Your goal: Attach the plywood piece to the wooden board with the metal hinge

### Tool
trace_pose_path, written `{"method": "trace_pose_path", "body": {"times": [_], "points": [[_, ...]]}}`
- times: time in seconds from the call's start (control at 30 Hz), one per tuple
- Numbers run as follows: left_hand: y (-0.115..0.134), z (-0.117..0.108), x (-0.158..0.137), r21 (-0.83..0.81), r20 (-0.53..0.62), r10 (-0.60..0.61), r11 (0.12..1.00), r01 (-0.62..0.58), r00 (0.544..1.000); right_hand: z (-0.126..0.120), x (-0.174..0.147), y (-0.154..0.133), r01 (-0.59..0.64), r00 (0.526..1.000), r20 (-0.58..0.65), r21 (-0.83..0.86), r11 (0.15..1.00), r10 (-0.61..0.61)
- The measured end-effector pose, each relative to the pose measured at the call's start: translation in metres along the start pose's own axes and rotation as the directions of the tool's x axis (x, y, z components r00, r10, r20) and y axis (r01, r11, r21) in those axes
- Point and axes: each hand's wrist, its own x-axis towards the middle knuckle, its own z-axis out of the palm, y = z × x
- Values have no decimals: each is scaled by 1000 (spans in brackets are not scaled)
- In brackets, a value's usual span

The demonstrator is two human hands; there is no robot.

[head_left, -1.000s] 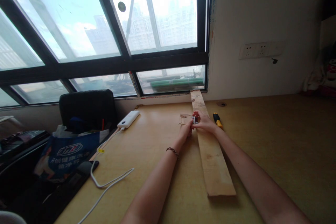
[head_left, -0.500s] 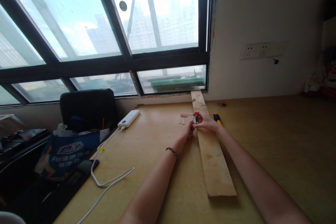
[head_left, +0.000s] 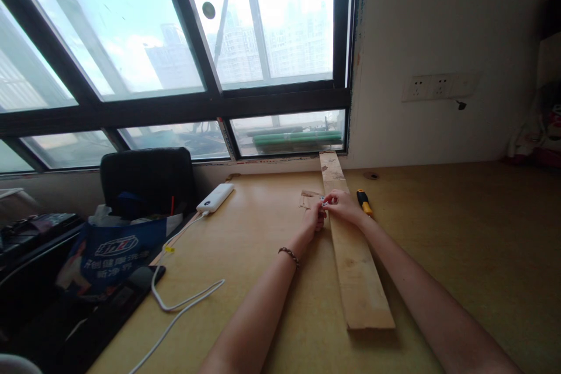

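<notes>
My left hand and my right hand meet over the far half of a long wooden board. Between their fingertips is a small shiny metal hinge, mostly covered by the fingers. The left hand is closed on it from the left, and the right thumb and fingers pinch it from the right. Just beyond the left hand lies a small pale piece with brown marks. To the right of the board is a short tool with a yellow and black handle, partly behind my right wrist.
A white power bank with a white cable lies at the table's left side. Past that edge are a black chair and a blue bag. The window and wall, with sockets, bound the back.
The right fingers have closed in over the hinge, so less of it shows. The left hand has shifted only slightly. The board and tool stay put.
</notes>
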Motion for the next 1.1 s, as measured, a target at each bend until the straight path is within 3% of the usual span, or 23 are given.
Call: {"method": "trace_pose_path", "body": {"times": [0.23,0.57,0.7,0.9,1.1], "points": [[-4,-3,3,-5,38,29,1000,-29,999,6,4,6,-132,991,37,53,990,130],[-5,-2,4,-59,78,27,998,-22,997,5,-2,6,-17,1000,7,-37,999,17],[-6,1,1,-152,16,70,986,-67,997,3,-4,1,67,998,0,-48,997,-68],[-7,3,-4,-322,-15,213,924,-206,977,3,-3,5,34,999,-20,48,998,-33],[-7,0,-4,-384,35,151,914,-127,988,3,-1,10,2,1000,0,108,994,-2]]}}
